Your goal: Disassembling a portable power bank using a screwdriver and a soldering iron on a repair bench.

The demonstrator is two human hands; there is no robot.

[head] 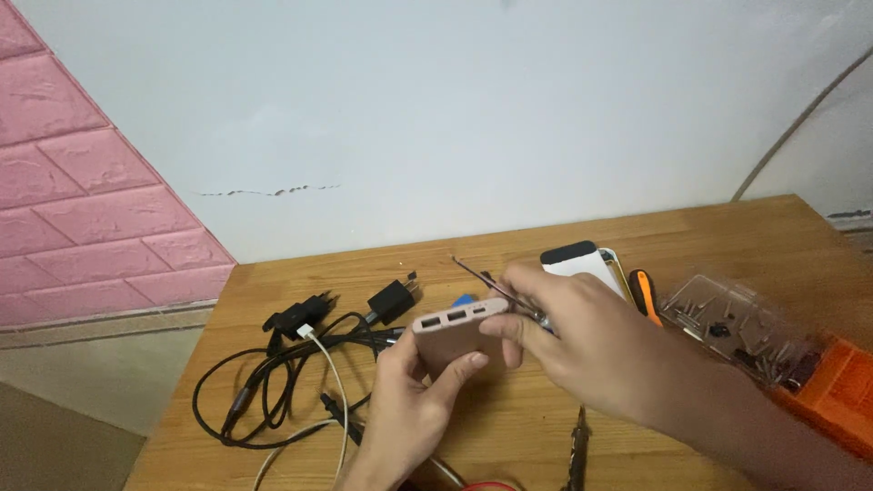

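My left hand (411, 400) grips a flat pinkish power bank (455, 325) from below, its port end facing me. My right hand (582, 341) reaches over from the right and holds thin metal tweezers (482, 279), whose tips stick out up and to the left above the power bank. The right fingers also touch the power bank's right end.
Black and white cables (282, 382) and two black plug adapters (393, 300) lie left on the wooden table (709, 236). A white power bank (582, 264), an orange-handled tool (645, 293) and a clear bit case with orange tray (755, 332) lie right. A small tool (577, 445) lies near the front edge.
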